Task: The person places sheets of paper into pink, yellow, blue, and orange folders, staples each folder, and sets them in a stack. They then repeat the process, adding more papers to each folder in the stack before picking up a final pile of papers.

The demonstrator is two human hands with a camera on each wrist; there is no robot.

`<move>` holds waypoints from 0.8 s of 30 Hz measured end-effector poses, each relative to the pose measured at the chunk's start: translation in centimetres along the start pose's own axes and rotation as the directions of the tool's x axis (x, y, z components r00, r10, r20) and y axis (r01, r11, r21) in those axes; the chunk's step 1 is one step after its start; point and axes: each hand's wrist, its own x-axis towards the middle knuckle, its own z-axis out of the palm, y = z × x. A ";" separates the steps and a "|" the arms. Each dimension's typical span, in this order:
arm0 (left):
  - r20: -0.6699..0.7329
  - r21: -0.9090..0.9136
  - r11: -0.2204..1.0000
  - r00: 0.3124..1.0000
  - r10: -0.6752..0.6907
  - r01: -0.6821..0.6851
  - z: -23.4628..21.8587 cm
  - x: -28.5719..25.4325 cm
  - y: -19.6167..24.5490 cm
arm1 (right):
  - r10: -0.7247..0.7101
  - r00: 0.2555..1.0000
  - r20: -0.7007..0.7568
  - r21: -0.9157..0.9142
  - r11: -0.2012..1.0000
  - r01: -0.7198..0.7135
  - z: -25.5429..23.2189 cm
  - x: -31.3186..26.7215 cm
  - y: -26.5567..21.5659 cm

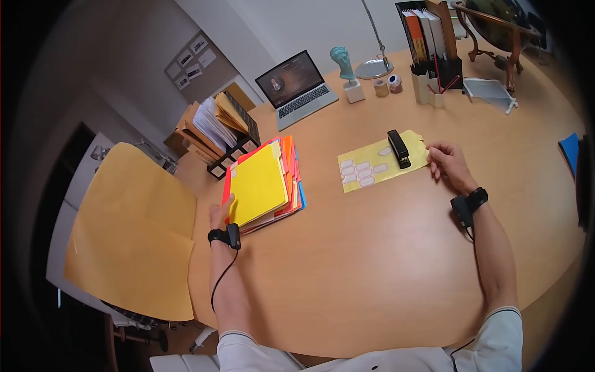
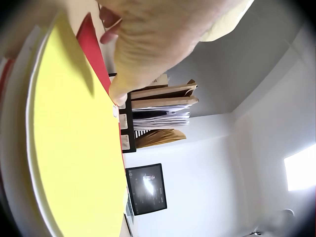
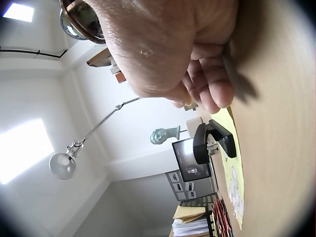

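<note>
My left hand (image 1: 218, 215) is at the near left side of a stack of coloured folders, its thumb on the edge of the yellow folder (image 1: 257, 186) on top. In the left wrist view, the fingers (image 2: 110, 34) show beside a red folder (image 2: 94, 49). My right hand (image 1: 449, 166) pinches the right end of a yellow sheet (image 1: 365, 153) bearing white, red-edged labels. A black stapler (image 1: 399, 149) stands on this sheet close to the fingers; the right wrist view shows the stapler (image 3: 212, 140) just past the fingertips (image 3: 221, 96).
Behind the folders stands a black file holder (image 1: 238, 150) full of papers. An opened laptop (image 1: 304, 101), a teal bust (image 1: 343, 65), tape rolls (image 1: 395, 84), a pen holder (image 1: 427, 87) and a globe (image 1: 502, 25) line the back. A yellow chair (image 1: 130, 229) borders the desk's left.
</note>
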 end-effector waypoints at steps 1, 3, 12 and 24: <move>0.005 0.000 1.000 1.000 -0.004 0.004 -0.2 -0.4 0.6 | 0.004 1.000 -0.001 -0.004 1.000 -0.004 0.1 0.0 -0.1; 0.189 -0.100 0.992 0.980 -0.060 0.080 0.3 -0.6 0.9 | 0.007 1.000 -0.002 -0.030 1.000 -0.007 0.2 -0.1 -0.4; 0.371 -0.034 0.994 0.924 -0.088 0.108 2.1 4.6 1.1 | -0.170 0.978 -0.120 -0.240 0.961 0.137 3.5 -1.9 -0.6; 0.525 -0.140 0.970 0.846 -0.097 0.198 1.3 6.1 -0.9 | 0.163 0.944 0.287 -0.372 0.927 -0.047 27.0 6.7 1.8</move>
